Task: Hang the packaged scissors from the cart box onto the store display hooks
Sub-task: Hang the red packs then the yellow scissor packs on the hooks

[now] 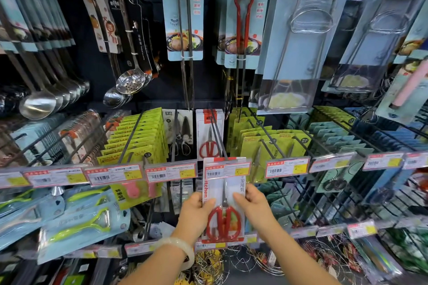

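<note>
At lower centre of the frame a packaged scissors (223, 210) card is pinched by its two edges — the left hand (196, 209) on one side, the right hand (253, 202) on the other, fingers curled onto it. Its top is hidden behind a price tag (227, 170), so whether it is already threaded on the display hook (220, 136) cannot be told; a matching pack (209, 139) hangs further back. The cart box is not seen. "itchen" is legible on the card — little else.
</note>
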